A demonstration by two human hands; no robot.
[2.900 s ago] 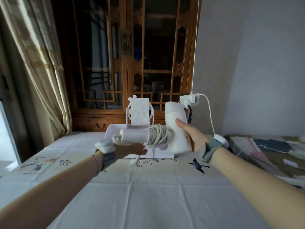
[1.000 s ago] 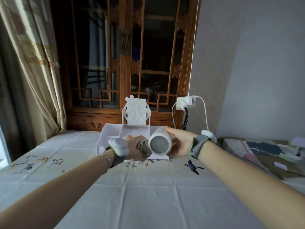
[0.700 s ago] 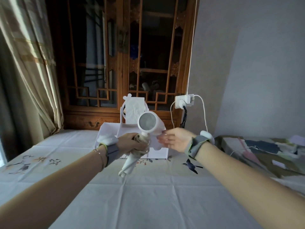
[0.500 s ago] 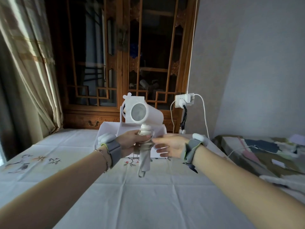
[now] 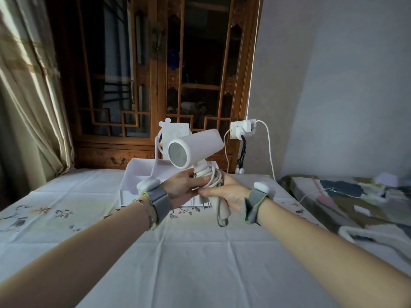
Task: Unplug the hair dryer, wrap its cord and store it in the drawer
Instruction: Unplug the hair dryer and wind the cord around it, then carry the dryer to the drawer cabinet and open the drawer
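Note:
I hold a white hair dryer [image 5: 195, 147] upright above the table, its round grille end facing me. Its white cord [image 5: 211, 176] is coiled around the handle. My left hand [image 5: 182, 187] grips the upper handle over the coils from the left. My right hand [image 5: 226, 193] closes on the lower handle from the right, and a grey strap [image 5: 222, 213] hangs below it. Behind my hands stands a white desktop organizer [image 5: 138, 172] with an open tray or drawer section; its front is partly hidden.
A white power strip [image 5: 241, 129] with plugs and white cables hangs on the wooden cabinet [image 5: 155, 74] behind. A white mirror stand [image 5: 173, 132] rises from the organizer. A curtain [image 5: 29, 96] hangs at left. Patterned bedding [image 5: 355, 196] lies at right. The tablecloth [image 5: 189, 252] spreads in front.
The dryer has turned from lying sideways to handle-down, upright. My right hand left the barrel and closed on the lower handle beside my left hand.

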